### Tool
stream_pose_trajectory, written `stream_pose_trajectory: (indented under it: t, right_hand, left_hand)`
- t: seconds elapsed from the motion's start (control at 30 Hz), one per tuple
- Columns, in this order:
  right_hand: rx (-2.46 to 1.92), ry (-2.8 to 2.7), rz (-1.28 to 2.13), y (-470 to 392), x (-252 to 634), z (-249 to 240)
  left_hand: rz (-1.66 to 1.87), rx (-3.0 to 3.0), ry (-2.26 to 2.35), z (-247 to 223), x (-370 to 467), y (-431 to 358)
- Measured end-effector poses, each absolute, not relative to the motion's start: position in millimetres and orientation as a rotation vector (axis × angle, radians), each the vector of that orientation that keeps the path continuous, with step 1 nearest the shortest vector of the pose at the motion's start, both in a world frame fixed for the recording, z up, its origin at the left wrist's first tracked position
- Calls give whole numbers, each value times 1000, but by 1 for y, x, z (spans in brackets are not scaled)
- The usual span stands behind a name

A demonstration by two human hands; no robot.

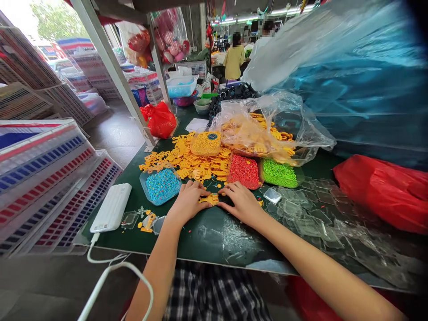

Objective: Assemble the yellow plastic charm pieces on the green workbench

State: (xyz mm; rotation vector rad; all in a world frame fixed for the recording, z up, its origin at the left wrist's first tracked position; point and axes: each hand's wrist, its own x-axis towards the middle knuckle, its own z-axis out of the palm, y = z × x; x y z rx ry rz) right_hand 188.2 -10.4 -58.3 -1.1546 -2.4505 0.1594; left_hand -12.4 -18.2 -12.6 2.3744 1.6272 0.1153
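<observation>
Between my two hands, low over the green tabletop, is a small yellow plastic piece (213, 199). My left hand (188, 203) pinches its left end, and the fingers of my right hand (243, 201) close on its right end. Just beyond them spreads a heap of similar yellow plastic pieces (187, 156). A tray of blue beads (162, 185) stands left of my left hand. The tray of red beads (244, 171) sits behind my right hand, with a tray of green beads (279, 172) beside it. On the heap rests a tray of yellow beads (206, 143).
A white power bank (112, 207) with a cable lies at the table's left. Clear plastic pieces (301, 209) cover the right side. Behind are a clear bag of yellow pieces (261, 133) and a red bag (160, 120). Crates (43, 178) stand left; two people are far back.
</observation>
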Motion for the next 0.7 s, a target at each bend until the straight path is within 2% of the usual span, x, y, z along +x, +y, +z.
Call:
stream_pose_trajectory:
  t: [0.2,0.4,0.7]
  right_hand:
    - [-1175,-2516,108,-8,185,-58]
    - [-1109,-2610,85,-4,183,-50]
    - [-1004,-2646,58,-3,184,-53]
  left_hand:
    - [-61,2477,1610,-3,-4,-13]
    - [-46,2496,1616,0,-3,-17]
    - [-51,2329,1863,-4,6,-42]
